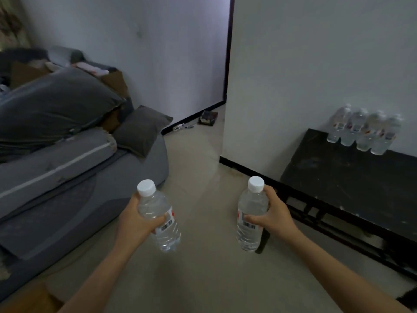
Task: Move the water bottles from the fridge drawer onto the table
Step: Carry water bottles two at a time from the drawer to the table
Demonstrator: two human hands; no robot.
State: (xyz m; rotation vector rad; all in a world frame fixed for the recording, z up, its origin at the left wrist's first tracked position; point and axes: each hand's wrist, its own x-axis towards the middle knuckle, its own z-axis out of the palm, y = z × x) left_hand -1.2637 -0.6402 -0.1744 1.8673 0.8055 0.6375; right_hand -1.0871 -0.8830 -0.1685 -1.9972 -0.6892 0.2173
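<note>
My left hand (137,219) grips a clear water bottle (158,213) with a white cap, held upright and tilted slightly left above the floor. My right hand (274,214) grips a second clear water bottle (250,213), also upright. To the right stands a low black table (352,177) against the white wall. Several more water bottles (363,132) stand in a row at its back edge, touching the wall. The fridge drawer is out of view.
A grey sofa (79,168) piled with dark cushions and bedding fills the left side. A pale tiled floor (203,267) runs between sofa and table. A doorway with a small dark box (208,118) on the floor lies ahead.
</note>
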